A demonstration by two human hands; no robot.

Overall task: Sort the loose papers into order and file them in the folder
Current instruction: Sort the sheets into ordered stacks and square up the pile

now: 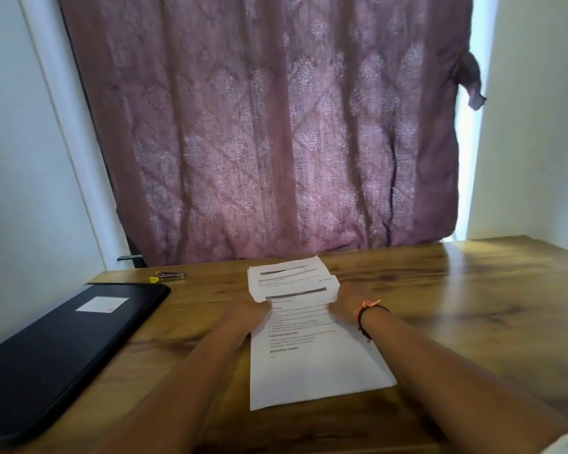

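A printed sheet lies flat on the wooden table in front of me. Beyond it, a small stack of printed papers is lifted at its near edge. My left hand grips the stack's near left corner and my right hand grips its near right side. A black closed folder with a white label lies at the table's left.
A small metal stapler with a yellow end sits near the table's back edge, left of the papers. A mauve patterned curtain hangs behind the table. White walls stand at both sides.
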